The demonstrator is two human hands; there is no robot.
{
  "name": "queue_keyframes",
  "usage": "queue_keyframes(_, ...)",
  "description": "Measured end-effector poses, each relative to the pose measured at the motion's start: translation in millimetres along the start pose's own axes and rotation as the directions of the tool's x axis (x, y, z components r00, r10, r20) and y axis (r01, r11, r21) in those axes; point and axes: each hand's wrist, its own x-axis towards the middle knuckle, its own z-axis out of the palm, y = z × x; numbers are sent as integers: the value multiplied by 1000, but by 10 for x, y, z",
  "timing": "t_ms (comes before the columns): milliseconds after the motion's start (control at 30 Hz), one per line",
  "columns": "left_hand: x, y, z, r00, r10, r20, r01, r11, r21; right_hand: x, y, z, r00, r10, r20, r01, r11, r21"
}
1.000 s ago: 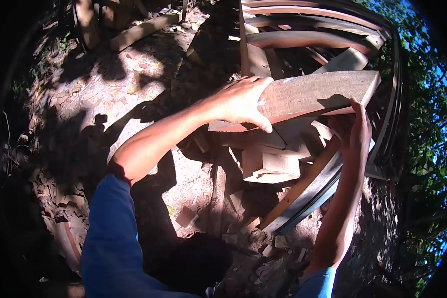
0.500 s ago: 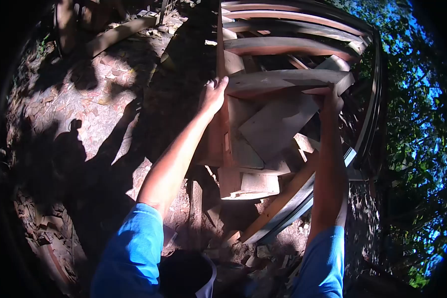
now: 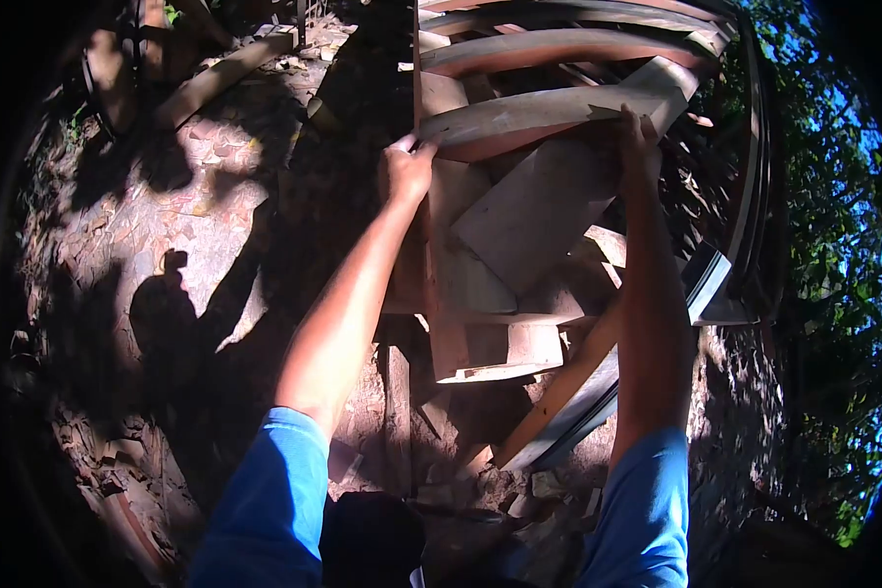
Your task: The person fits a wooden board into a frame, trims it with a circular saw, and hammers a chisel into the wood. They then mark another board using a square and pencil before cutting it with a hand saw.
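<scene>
A curved wooden slat spans the wooden frame, its right side slightly higher in view than its left. My left hand is closed at the slat's left end, beside the frame's side rail. Under the right part of the slat, my right hand grips its lower edge in deep shadow; some of its fingers are hidden. Just below the slat, a flat board lies slanted inside the frame.
More curved slats cross the frame beyond. Long timbers lean diagonally below my right forearm. Wood chips and scraps cover the ground at left, with a log piece farther off. Leafy foliage stands at right.
Both hands and the curved slat sit higher in view, and the slat's right side has tilted up a little. My left hand has shifted slightly left. The camera view has moved too.
</scene>
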Motion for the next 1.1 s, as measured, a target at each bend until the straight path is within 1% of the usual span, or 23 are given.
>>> queue_keyframes(67,7,-43,34,996,41,-77,-34,996,81,-32,-66,-2,992,-115,42,117,992,-48)
queue_keyframes(100,48,-115,73,995,45,-91,-36,995,98,-89,-96,-10,987,-128,98,127,992,23)
queue_keyframes(133,50,-96,85,995,33,-93,-25,996,88,-88,-89,-24,993,-69,91,69,998,0)
queue_keyframes(167,49,-98,90,998,13,-61,-9,997,70,-86,-94,-36,996,-10,89,13,999,-32)
queue_keyframes(200,35,-82,73,999,-12,-33,13,999,51,-55,-101,-52,991,49,126,-45,999,-30)
queue_keyframes(233,27,-150,145,989,47,-141,-50,999,-17,-26,-108,-71,981,108,162,-104,994,-33)
queue_keyframes(300,169,-452,335,977,86,-197,-105,991,-83,-141,-221,-67,918,243,313,-261,965,15)
queue_keyframes(333,234,-529,345,985,122,-123,-138,982,-127,-236,-337,-77,868,314,385,-350,937,25)
queue_keyframes(400,251,-632,447,979,132,-153,-169,950,-263,-362,-413,6,886,296,358,-313,950,-12)
queue_keyframes(433,87,-351,151,986,140,-94,-145,988,-45,-519,-548,92,899,292,327,-301,953,-26)
queue_keyframes(467,188,-535,258,980,184,-79,-190,979,-72,-621,-627,134,911,292,293,-293,955,-39)
queue_keyframes(533,176,-502,169,990,144,-5,-143,978,-153,-530,-589,93,868,326,374,-348,937,-9)
queue_keyframes(600,155,-505,122,994,102,32,-84,933,-350,-387,-461,74,829,349,437,-411,910,52)
queue_keyframes(633,229,-564,110,989,132,60,-101,923,-372,-365,-412,59,853,307,423,-361,931,51)
queue_keyframes(667,246,-622,93,979,198,49,-170,927,-335,-352,-360,32,874,265,408,-311,949,49)
queue_keyframes(700,181,-474,-44,982,179,65,-157,954,-256,-349,-333,26,892,221,395,-259,965,45)
queue_keyframes(733,110,-356,-151,984,159,79,-143,974,-175,-404,-393,56,886,225,405,-260,965,33)
queue_keyframes(800,137,-357,-184,974,188,123,-158,963,-220,-481,-516,100,876,230,424,-257,966,7)
queue_keyframes(833,145,-348,-192,969,203,143,-164,956,-243,-484,-519,92,881,256,399,-270,963,-20)
queue_keyframes(933,108,-231,-302,975,99,199,-79,992,-103,-481,-538,135,889,302,345,-289,953,-89)
queue_keyframes(1033,137,-340,-259,975,170,145,-146,976,-162,-491,-519,138,902,314,296,-287,949,-131)
queue_keyframes(1100,165,-379,-281,973,128,194,-111,989,-97,-485,-490,151,916,322,240,-296,945,-136)
